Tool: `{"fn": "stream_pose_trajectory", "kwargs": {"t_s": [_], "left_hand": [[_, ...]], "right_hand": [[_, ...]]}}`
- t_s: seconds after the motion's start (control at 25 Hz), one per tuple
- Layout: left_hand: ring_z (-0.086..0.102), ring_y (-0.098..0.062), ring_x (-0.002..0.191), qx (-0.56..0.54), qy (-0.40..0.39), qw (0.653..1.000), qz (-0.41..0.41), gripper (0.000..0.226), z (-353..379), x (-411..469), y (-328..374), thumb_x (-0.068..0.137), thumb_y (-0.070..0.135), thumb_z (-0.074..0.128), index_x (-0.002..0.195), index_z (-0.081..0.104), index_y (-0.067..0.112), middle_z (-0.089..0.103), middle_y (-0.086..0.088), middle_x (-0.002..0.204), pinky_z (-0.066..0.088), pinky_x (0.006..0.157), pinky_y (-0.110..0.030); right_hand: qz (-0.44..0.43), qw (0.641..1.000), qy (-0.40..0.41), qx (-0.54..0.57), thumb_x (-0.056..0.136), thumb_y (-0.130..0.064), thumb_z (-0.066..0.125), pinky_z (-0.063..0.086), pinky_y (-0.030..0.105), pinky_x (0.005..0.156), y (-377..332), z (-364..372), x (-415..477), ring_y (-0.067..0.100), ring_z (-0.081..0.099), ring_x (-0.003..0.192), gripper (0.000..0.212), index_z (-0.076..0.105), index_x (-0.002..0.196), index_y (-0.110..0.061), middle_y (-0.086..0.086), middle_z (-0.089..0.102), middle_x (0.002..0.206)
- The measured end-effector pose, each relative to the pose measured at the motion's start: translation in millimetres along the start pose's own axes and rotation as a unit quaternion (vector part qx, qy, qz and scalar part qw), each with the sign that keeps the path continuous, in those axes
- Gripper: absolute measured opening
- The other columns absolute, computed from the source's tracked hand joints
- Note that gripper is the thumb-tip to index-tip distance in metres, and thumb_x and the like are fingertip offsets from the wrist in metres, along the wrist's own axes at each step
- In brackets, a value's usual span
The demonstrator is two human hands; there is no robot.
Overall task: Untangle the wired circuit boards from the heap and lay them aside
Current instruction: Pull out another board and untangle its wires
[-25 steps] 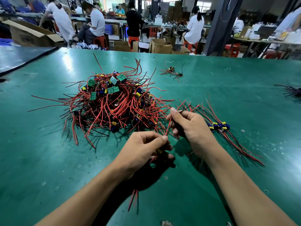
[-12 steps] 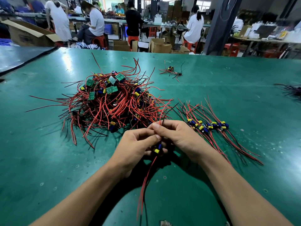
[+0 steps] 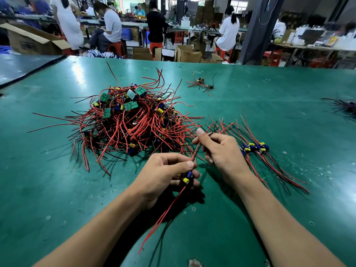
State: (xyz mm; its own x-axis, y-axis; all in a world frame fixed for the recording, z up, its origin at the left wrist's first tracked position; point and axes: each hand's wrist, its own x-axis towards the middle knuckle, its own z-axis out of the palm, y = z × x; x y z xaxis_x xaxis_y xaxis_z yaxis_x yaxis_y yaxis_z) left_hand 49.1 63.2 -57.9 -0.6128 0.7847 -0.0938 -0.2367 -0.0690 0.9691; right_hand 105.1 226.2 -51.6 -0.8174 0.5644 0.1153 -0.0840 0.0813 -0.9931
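In front of the heap (image 3: 134, 122), the left hand (image 3: 161, 176) grips one wired board (image 3: 187, 178). The right hand (image 3: 221, 153) pinches two of its wires (image 3: 196, 152).

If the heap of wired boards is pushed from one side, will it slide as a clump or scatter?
Likely as a clump: the heap has red wires crossing everywhere. Probably light, being small green boards on thin wire. Stray ends may snag; several arc upward.
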Motion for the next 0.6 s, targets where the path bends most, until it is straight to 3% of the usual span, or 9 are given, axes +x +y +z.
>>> {"fn": "stream_pose_trajectory", "kwargs": {"t_s": [0.16, 0.28, 0.44, 0.6], "left_hand": [[0.068, -0.029, 0.059, 0.010, -0.003, 1.000, 0.012, 0.019, 0.4, -1.2, -1.9, 0.089, 0.005, 0.064, 0.074, 0.074, 0.012, 0.070, -0.017, 0.071, 0.054, 0.054, -0.026], [0.062, -0.025, 0.051, 0.018, 0.005, 0.999, 0.028, 0.012, 3.7, -1.3, -5.2, 0.087, 0.017, 0.070, 0.077, 0.074, 0.011, 0.066, -0.014, 0.064, 0.051, 0.056, -0.029], [0.060, -0.021, 0.050, 0.027, 0.022, 0.998, 0.045, 0.017, 4.6, 0.5, -8.5, 0.085, 0.027, 0.070, 0.085, 0.075, 0.010, 0.065, -0.009, 0.062, 0.048, 0.055, -0.027], [0.055, -0.020, 0.044, -0.008, 0.061, 0.997, 0.040, 0.011, 2.8, 4.7, -8.2, 0.089, 0.018, 0.067, 0.085, 0.075, 0.011, 0.062, -0.009, 0.060, 0.045, 0.048, -0.023]], "right_hand": [[0.089, 0.993, 0.011, 0.076, 0.096, -0.045, 0.061, 0.020, 0.016, 0.036, -1.3, 5.0, 0.9, 0.006, 0.029, 0.034, 0.049, 0.070, 0.058, -0.016, -0.005, 0.041, 0.051], [0.162, 0.975, -0.032, 0.147, 0.098, -0.039, 0.059, 0.021, 0.016, 0.034, -5.9, 4.0, 0.0, 0.005, 0.028, 0.031, 0.049, 0.067, 0.056, -0.016, -0.004, 0.040, 0.051], [0.189, 0.961, -0.068, 0.192, 0.098, -0.035, 0.058, 0.022, 0.015, 0.033, -6.8, 3.8, -0.4, 0.002, 0.029, 0.031, 0.037, 0.063, 0.073, -0.009, -0.005, 0.041, 0.050], [0.154, 0.964, -0.170, 0.137, 0.089, -0.036, 0.066, 0.024, 0.021, 0.050, -4.0, 4.5, -5.9, 0.005, 0.029, 0.045, 0.033, 0.076, 0.107, -0.011, -0.003, 0.036, 0.062]]}}
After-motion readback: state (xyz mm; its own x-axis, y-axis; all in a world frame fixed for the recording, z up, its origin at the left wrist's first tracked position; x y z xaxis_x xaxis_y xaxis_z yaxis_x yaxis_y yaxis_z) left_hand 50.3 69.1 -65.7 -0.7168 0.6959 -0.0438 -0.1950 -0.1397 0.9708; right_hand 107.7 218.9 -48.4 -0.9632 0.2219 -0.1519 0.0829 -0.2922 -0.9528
